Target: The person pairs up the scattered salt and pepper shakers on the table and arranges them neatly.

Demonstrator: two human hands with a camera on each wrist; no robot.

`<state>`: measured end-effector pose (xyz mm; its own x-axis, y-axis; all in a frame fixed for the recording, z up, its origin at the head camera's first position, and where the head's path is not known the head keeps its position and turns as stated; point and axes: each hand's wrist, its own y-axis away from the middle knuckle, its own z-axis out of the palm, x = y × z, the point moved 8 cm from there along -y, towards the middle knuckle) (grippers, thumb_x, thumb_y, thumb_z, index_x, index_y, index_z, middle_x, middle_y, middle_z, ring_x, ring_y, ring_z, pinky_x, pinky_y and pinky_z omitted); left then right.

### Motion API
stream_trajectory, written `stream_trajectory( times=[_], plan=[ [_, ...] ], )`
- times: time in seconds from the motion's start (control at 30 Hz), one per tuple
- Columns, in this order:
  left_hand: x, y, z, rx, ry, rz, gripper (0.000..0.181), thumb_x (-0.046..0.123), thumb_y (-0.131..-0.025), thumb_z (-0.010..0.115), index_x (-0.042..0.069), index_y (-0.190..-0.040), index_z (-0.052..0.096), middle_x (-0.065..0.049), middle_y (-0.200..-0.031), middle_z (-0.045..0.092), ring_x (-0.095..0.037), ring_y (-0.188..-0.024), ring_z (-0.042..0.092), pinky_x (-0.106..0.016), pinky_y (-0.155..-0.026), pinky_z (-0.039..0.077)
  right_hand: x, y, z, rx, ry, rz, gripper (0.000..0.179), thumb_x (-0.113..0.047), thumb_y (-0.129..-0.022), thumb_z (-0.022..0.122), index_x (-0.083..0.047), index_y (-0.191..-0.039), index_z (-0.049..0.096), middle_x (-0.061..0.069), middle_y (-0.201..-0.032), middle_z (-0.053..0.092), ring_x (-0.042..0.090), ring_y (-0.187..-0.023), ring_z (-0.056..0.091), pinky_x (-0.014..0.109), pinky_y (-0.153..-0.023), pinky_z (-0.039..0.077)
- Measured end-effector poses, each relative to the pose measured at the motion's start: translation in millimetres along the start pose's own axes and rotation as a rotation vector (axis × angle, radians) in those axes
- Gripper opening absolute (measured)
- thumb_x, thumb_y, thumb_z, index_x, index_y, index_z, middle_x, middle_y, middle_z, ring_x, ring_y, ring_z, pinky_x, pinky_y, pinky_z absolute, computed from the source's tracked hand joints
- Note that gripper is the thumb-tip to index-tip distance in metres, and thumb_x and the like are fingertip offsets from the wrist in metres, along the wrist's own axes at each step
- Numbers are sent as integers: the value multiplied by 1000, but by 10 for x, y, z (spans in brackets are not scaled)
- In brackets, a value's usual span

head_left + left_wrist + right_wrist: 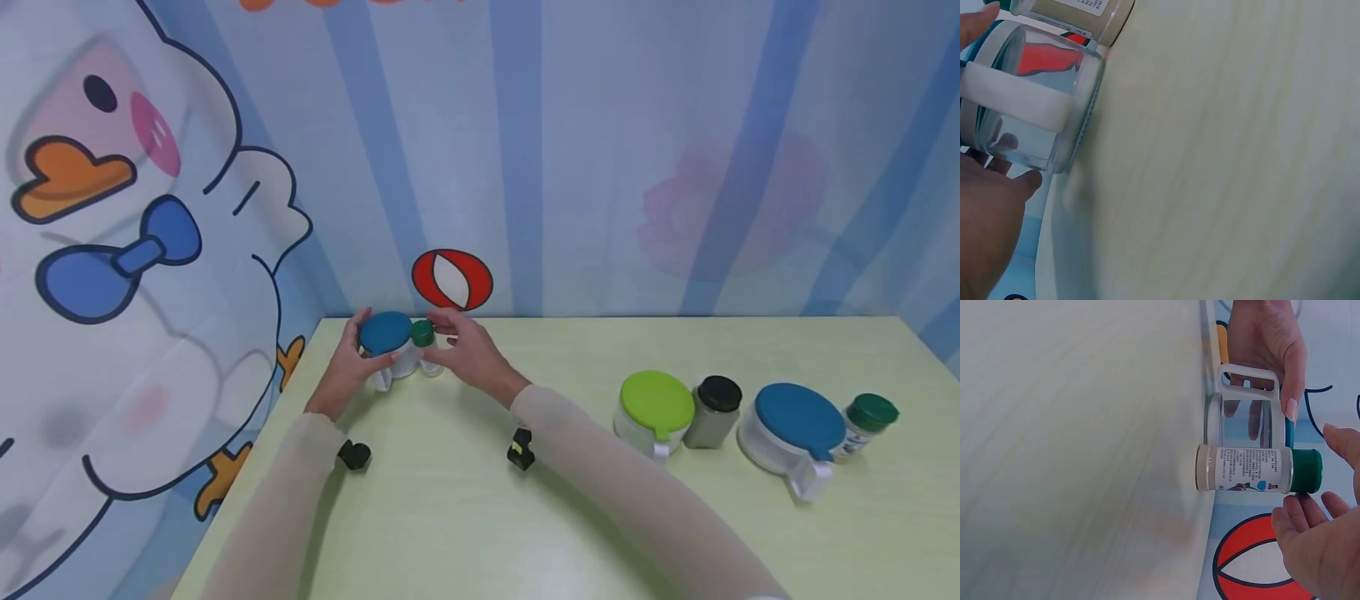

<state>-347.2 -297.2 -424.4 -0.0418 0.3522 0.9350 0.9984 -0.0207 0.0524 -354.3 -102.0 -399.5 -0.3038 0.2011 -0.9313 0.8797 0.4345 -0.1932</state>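
Observation:
At the back left of the table stands a clear jar (403, 361) with a blue lid (386, 332) and a white handle (1016, 97). My left hand (352, 364) holds this jar, thumb by the lid on the handle side and fingers round the far side. Right beside it is a small seasoning bottle (1247, 469) with a green cap (1307, 470) and a printed label. Around that cap my right hand (472, 350) is spread, thumb apart from it and fingertips very near its other side; whether they touch is unclear.
On the right of the table stand a green-lidded jar (657, 402), a black-capped bottle (712, 412), another blue-lidded jar (798, 421) and another green-capped bottle (870, 425). A printed cloth backdrop (585, 167) rises directly behind the table's back edge.

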Motion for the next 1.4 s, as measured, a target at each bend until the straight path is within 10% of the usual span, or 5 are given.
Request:
stream_trajectory(
  times=[0.33, 1.4],
  plan=[
    [-259, -173, 20, 15, -16, -48, 108, 47, -85, 81, 32, -163, 8, -8, -170, 10, -35, -154, 16, -58, -122, 22, 2, -45, 6, 11, 58, 13, 57, -18, -94, 75, -10, -146, 52, 8, -141, 58, 29, -132, 55, 44, -111, 45],
    [-387, -147, 38, -3, -76, -72, 104, 55, -80, 82, 31, -160, 19, -8, -165, 24, -35, -150, 25, -65, -120, 21, 113, -35, 15, -10, 78, -33, 36, -19, -93, 76, -12, -127, 67, 3, -116, 71, 22, -109, 69, 29, -86, 60]
  ],
)
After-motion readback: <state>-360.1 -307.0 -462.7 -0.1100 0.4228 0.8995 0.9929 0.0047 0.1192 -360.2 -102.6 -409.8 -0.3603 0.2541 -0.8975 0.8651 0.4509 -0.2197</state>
